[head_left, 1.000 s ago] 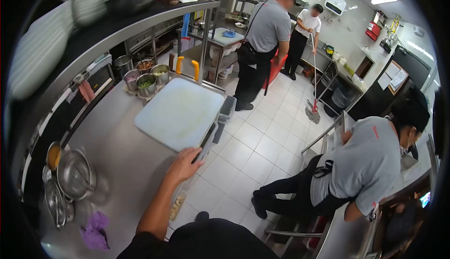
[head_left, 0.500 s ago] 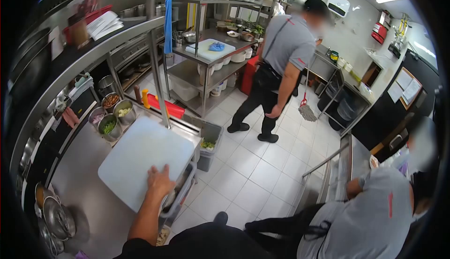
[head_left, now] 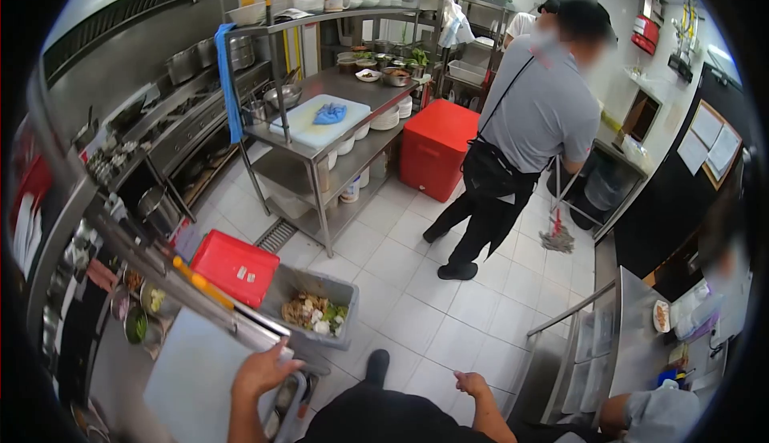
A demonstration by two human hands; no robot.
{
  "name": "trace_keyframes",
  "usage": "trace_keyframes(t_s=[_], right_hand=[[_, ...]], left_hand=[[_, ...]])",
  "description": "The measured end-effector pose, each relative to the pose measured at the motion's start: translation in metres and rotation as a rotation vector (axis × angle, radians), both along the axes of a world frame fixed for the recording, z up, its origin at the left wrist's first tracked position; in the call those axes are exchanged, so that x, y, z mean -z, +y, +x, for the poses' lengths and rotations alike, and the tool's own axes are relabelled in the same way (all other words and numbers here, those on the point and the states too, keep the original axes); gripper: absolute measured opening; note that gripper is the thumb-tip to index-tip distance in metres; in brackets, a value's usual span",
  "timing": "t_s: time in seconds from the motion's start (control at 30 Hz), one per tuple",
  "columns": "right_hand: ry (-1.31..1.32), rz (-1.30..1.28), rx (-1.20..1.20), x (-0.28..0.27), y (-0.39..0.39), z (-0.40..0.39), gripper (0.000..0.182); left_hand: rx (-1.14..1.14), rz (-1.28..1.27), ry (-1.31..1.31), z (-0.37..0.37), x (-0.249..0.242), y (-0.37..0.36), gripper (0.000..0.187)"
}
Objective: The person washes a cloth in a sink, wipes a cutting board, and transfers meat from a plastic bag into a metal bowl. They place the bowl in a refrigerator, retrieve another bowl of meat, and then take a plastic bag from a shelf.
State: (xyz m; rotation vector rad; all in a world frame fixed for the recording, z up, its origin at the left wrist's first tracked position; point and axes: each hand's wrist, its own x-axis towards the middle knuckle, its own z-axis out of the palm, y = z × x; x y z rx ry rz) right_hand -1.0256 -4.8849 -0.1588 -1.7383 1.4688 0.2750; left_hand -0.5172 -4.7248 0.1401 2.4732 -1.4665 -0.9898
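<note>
My left hand (head_left: 260, 369) is at the right edge of a large white cutting board (head_left: 188, 371), fingers stretched out toward the counter's metal edge, gripping nothing. The board lies on the steel counter (head_left: 100, 379). Small metal pots stand at its far end, one with chopped greens (head_left: 138, 329) and one with pale yellow pieces (head_left: 156, 297). Low over the tiled floor, my right hand (head_left: 473, 384) hangs to the right of my body, its fingers loosely curled with nothing visible in them.
A grey bin (head_left: 316, 315) with food scraps stands past the counter, beside a red lid (head_left: 235, 267). Ahead, a person (head_left: 533, 114) holds a mop (head_left: 557, 239). A red cool box (head_left: 436, 151) sits by the steel shelf unit (head_left: 336, 146). Another person's arm (head_left: 633, 415) shows lower right.
My left hand has slid from the board's middle to its right edge. My right hand has come into view. The view has shifted, and the person ahead has turned and now holds the mop.
</note>
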Motion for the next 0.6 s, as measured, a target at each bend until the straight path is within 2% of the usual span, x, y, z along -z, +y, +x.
trace_keyframes(t_s=[0.07,0.1,0.17,0.27,0.3,0.33,0.4,0.47,0.5,0.57,0.6], right_hand=[[-0.032,0.105,0.249,0.003,-0.011,0.004,0.042],[-0.044,0.160,0.373,0.008,-0.012,0.003,0.040],[0.044,0.394,0.325,0.033,-0.023,-0.001,0.047],[-0.108,0.241,0.144,0.059,-0.022,-0.022,0.047],[-0.093,0.247,0.277,0.052,-0.024,-0.021,0.045],[-0.080,0.255,0.410,0.008,-0.029,-0.003,0.043],[-0.067,0.272,0.528,-0.016,-0.050,0.014,0.037],[-0.089,0.283,0.510,-0.014,-0.066,0.015,0.031],[-0.113,0.284,0.506,-0.017,-0.073,0.017,0.028],[-0.233,0.056,0.444,-0.027,-0.089,0.019,0.026],[-0.299,-0.160,0.368,-0.026,-0.095,0.017,0.026]], left_hand=[[0.049,-0.197,0.238,-0.002,0.004,-0.059,0.079],[0.095,-0.180,0.150,-0.006,-0.002,-0.091,0.077],[0.186,-0.145,-0.023,-0.014,-0.020,-0.162,0.075],[0.321,-0.167,-0.055,-0.022,-0.043,-0.264,0.070],[0.379,-0.261,-0.020,-0.028,-0.049,-0.292,0.068],[0.438,-0.353,0.013,-0.033,-0.055,-0.320,0.066],[0.512,-0.441,0.159,-0.037,-0.056,-0.375,0.064],[0.531,-0.416,0.396,-0.036,-0.030,-0.435,0.061],[0.456,-0.364,0.452,-0.031,-0.004,-0.461,0.062],[0.291,-0.251,0.563,-0.014,0.069,-0.511,0.063],[0.228,-0.212,0.479,-0.001,0.113,-0.516,0.065]])
